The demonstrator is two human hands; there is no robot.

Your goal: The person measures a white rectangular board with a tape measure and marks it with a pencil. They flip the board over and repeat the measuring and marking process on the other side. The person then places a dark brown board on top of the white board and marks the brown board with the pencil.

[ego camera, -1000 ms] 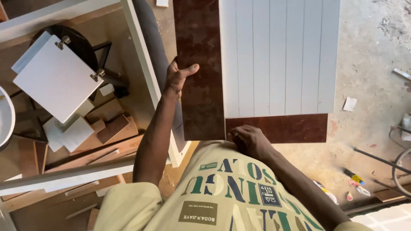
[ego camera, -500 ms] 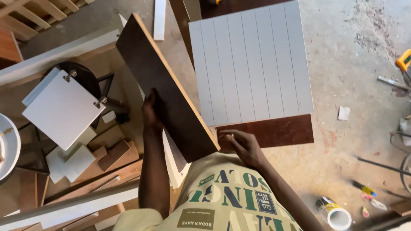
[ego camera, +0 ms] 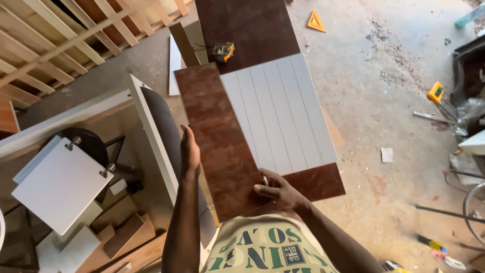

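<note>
Brown board (ego camera: 217, 141) of smooth, dull wood, white panel (ego camera: 278, 116) painted matt with grooves, floor (ego camera: 394, 101) of rough dusty concrete, slats (ego camera: 60, 40) of bare pale wood, shirt (ego camera: 268, 253) of soft cloth, yellow plastic tool (ego camera: 223, 51)

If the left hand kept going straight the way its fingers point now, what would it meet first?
The left hand lies along the left edge of the brown board, fingers pointing up the picture. Straight on it would likely just slide along that edge; beyond it lies a narrow brown strip, though depth is unclear.
</note>
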